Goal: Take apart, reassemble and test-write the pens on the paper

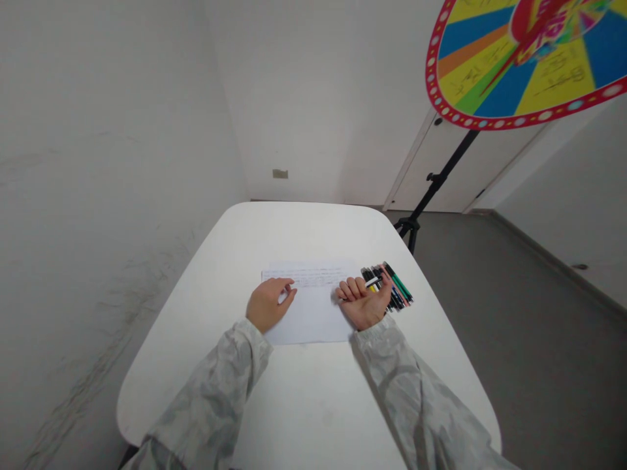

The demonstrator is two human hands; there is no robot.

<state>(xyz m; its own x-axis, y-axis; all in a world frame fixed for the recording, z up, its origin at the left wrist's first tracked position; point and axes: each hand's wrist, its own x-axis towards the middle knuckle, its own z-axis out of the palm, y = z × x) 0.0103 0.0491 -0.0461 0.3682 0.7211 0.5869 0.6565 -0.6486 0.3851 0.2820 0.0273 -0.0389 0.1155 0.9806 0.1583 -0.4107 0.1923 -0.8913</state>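
Grey-patterned fabric sleeves point(210, 385), my left hand point(269, 303) half-open, thumb and fingers apart, over written white paper point(311, 320); my right hand point(365, 303) curled around a black-and-white pen point(373, 281), beside assorted coloured pens point(399, 284).

Paper point(313, 316) on table point(304, 385), pens point(402, 287) just R of it, wheel stand point(443, 176) behind table on R

The bare white tabletop with rounded corners point(304, 235) provides open access beyond the written sheet of white paper point(311, 320), and also along its near edge between the forearms. On the right, the row of slim multicolored pens point(402, 286) obstructs low lateral passage just beside the right hand point(365, 305). Clear surface extends left of the left hand point(269, 304); the gray-white wall point(108, 196) bounds that side.
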